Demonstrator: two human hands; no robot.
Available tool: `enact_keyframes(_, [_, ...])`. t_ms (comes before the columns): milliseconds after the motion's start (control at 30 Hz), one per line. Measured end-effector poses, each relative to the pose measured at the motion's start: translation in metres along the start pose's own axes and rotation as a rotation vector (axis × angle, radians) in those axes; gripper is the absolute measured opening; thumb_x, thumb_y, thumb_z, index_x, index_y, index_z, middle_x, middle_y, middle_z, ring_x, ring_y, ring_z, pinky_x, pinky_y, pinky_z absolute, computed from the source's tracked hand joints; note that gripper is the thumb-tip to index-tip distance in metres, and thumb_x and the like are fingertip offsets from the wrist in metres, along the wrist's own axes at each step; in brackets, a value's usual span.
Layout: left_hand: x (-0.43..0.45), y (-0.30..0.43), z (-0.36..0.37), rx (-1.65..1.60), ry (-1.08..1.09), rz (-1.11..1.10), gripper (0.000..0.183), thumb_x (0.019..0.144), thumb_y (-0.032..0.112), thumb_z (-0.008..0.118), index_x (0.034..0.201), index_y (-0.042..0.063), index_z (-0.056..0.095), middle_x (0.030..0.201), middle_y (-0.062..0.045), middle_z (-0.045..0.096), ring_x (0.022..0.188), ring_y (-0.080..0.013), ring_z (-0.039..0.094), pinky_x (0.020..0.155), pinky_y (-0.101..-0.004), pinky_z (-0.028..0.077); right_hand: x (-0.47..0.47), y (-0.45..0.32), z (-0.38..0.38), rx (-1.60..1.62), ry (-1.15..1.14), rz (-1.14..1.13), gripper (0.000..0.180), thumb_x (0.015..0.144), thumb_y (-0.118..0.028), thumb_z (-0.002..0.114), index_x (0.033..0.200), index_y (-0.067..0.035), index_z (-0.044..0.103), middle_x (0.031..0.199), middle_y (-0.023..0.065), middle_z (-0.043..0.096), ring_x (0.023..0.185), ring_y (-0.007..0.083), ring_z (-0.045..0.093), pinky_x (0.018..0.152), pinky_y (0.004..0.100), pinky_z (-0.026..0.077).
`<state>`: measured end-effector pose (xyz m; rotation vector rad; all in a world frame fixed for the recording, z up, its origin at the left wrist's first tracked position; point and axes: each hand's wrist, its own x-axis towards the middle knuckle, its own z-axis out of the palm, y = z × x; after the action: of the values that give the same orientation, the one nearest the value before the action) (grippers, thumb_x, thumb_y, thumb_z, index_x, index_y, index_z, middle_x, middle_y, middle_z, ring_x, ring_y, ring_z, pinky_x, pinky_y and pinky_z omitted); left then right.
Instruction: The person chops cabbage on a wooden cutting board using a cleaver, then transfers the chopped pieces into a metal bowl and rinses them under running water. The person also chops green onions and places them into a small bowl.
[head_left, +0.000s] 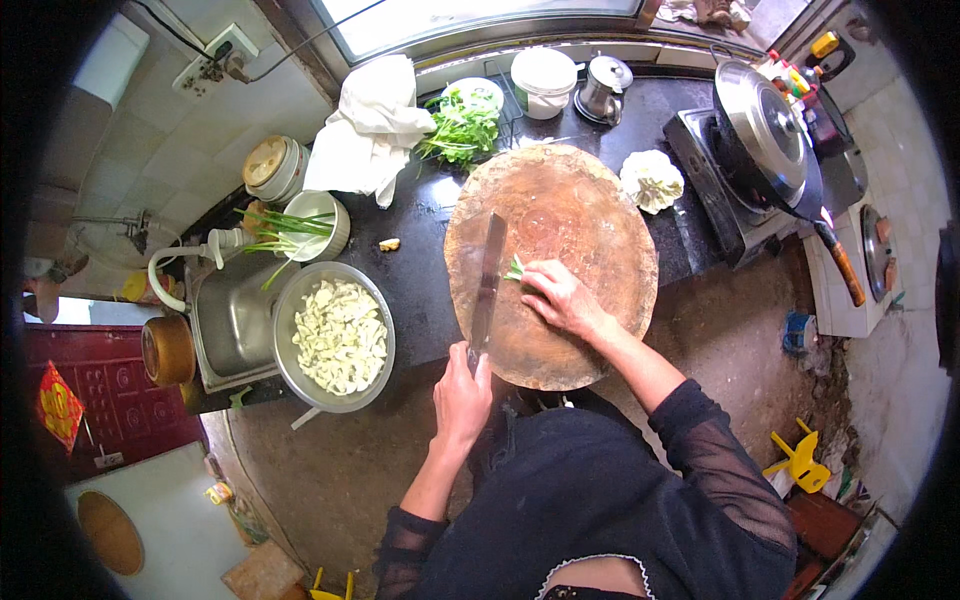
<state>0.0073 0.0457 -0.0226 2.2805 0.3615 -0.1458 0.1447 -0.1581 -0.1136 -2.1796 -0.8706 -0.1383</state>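
Note:
My left hand (459, 394) grips the handle of a kitchen cleaver (489, 281). Its long dark blade points away from me over the left part of a round wooden chopping board (585, 217). To the right of the blade, my right hand (561, 298) presses a short bunch of scallion pieces (514, 268) against the wood with bent fingers. The cut green ends poke out towards the blade, with a gap between them; the rest is hidden under my fingers. Small pale bits are scattered on the board.
A metal bowl of pale chopped vegetable (341, 337) overhangs the counter edge beside the sink (244, 322). Scallions (292, 229) lie across a white bowl (334, 225). Leafy greens (465, 131) and a cauliflower-like head (651, 181) sit behind the board. A lidded wok (761, 127) stands on the stove (701, 157).

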Motion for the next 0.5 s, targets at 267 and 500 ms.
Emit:
enact_keyframes(267, [-0.001, 0.012, -0.004, 0.313, -0.139, 0.107, 0.027, 0.098, 0.021, 0.06, 0.116, 0.003, 0.05, 0.096, -0.026, 0.067, 0.081, -0.0468, 0.066, 0.069, -0.055, 0.054, -0.002, 0.001, 0.002, -0.055, 0.022, 0.009, 0.016, 0.08, -0.002, 0.07, 0.094, -0.002, 0.062, 0.099, 0.015, 0.061, 0.095, 0.0346, 0.06, 0.08, 0.0406, 0.052])
enact_keyframes(500, [0.027, 0.012, 0.016, 0.336, -0.168, 0.096, 0.023, 0.099, 0.022, 0.056, 0.111, 0.004, 0.049, 0.093, -0.025, 0.067, 0.078, -0.0468, 0.067, 0.067, -0.0556, 0.054, -0.001, 0.002, -0.004, -0.1, -0.047, -0.001, 0.013, 0.079, -0.001, 0.068, 0.09, -0.002, 0.06, 0.093, 0.0139, 0.059, 0.089, 0.0339, 0.059, 0.079, 0.0405, 0.051])
